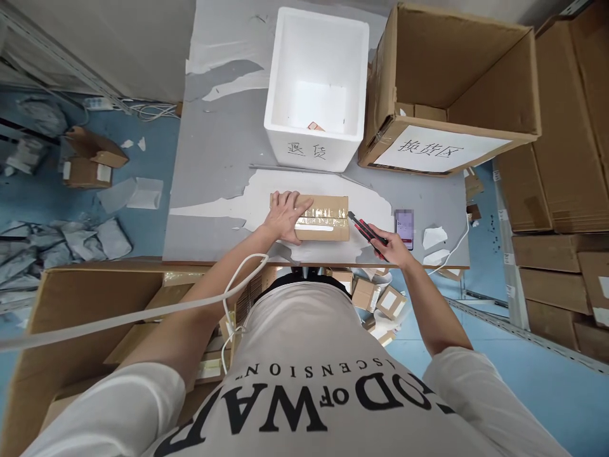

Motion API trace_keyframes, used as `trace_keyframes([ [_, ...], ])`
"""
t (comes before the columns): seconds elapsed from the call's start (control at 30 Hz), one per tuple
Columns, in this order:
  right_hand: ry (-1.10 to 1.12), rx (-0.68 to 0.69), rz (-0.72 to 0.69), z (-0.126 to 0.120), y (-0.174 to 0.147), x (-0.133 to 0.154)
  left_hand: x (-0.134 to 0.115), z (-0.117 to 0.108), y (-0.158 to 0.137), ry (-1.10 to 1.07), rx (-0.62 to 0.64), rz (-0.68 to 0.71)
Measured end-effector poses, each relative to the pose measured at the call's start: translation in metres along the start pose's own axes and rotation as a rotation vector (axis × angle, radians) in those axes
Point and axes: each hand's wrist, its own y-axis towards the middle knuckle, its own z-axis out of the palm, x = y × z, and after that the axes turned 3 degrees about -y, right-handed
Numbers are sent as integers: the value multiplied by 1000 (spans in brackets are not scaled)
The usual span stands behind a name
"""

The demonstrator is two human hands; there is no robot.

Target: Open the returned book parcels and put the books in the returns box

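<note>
Torn white paper (373,197) on a grey table (219,139) underlies the taped carton (328,233); the left hand (285,219), fingers spread, lies flat over its left end, while the right hand (394,246) reaches inward, fingers closed around a utility knife (365,230) (tip at the carton's right edge). Beyond stand a foam box (304,158) and a cardboard box (457,51), above blue floor (547,393)

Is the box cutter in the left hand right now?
No, the right hand grips the box cutter, while the left hand rests on the small taped carton.
</note>
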Motion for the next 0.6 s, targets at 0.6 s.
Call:
trace_keyframes([
  [0.6, -62, -327, 10, 23, -46, -42, 4, -3, 0, 157, 103, 62],
])
